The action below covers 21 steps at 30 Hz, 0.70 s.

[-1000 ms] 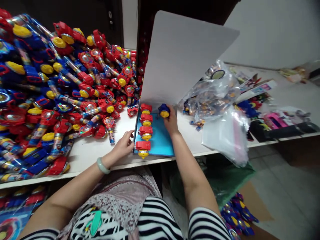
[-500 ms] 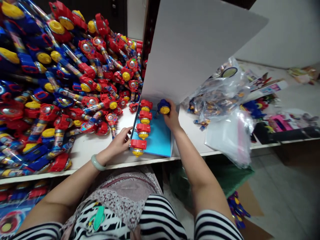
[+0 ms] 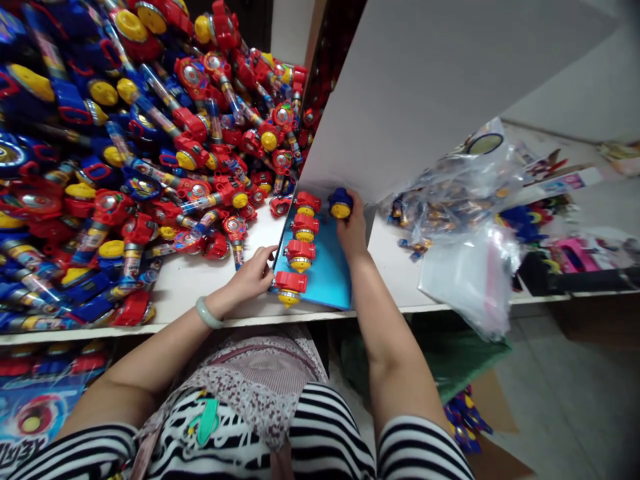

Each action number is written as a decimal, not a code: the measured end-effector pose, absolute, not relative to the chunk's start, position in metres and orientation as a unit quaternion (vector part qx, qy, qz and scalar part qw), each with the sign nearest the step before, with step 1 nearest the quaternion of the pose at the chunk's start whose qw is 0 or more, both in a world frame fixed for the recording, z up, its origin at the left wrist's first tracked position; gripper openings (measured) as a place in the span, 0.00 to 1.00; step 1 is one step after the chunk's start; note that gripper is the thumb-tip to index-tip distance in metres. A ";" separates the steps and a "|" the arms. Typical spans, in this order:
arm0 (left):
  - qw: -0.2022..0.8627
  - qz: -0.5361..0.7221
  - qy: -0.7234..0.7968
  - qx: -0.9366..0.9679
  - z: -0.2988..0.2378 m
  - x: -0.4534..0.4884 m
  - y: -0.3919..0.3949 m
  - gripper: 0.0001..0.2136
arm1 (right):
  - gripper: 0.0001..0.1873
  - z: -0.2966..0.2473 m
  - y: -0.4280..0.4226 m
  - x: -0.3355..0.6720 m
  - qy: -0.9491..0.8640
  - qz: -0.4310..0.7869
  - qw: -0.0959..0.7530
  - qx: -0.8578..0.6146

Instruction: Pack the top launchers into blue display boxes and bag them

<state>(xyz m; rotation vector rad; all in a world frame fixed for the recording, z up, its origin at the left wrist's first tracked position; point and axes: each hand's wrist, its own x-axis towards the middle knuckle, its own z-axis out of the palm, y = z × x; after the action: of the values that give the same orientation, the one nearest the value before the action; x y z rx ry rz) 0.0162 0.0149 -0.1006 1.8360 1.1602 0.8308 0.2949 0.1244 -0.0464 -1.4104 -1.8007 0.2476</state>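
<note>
A blue-lined box point(image 3: 327, 273) lies on the white shelf with its large pale lid point(image 3: 400, 100) raised behind. Along its left side stands a row of several red-and-yellow spinning-top toys point(image 3: 300, 255). At the box's left edge, my left hand point(image 3: 255, 273) has its fingers bent around the rim, close to the nearest red toy. My right hand point(image 3: 354, 230) is closed on a blue spinning-top toy point(image 3: 341, 203) with a yellow tip, at the back of the box, right of the red row. My right fingertips are partly hidden behind the toy.
A big heap of red and blue spinning-top toys point(image 3: 150, 167) with tube handles covers the left of the shelf point(image 3: 195, 300). On the right are a clear bag of small parts point(image 3: 450, 180) and flat plastic bags point(image 3: 465, 273). A green sack point(image 3: 450, 353) sits below.
The view has shifted, so the whole scene sits further right. My right hand still holds the blue toy at the back of the box; my left hand stays at the box edge.
</note>
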 end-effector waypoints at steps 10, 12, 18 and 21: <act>0.406 0.326 0.463 0.718 -0.103 0.014 0.015 0.29 | 0.35 -0.047 0.131 0.297 -0.729 0.123 0.407 -0.537; 0.409 0.324 0.463 0.716 -0.103 0.013 0.015 0.30 | 0.35 -0.044 0.132 0.299 -0.745 0.150 0.387 -0.522; 0.409 0.320 0.463 0.718 -0.103 0.011 0.013 0.30 | 0.35 -0.051 0.126 0.294 -0.731 0.168 0.400 -0.527; 0.412 0.311 0.461 0.721 -0.103 0.009 0.014 0.32 | 0.36 -0.059 0.120 0.287 -0.740 0.188 0.381 -0.520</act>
<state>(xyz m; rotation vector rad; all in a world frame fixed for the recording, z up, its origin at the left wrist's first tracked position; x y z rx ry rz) 0.0093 0.0135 -0.1025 1.8145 1.1602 0.7829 0.2870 0.1199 -0.0586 -1.3278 -1.8895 0.4804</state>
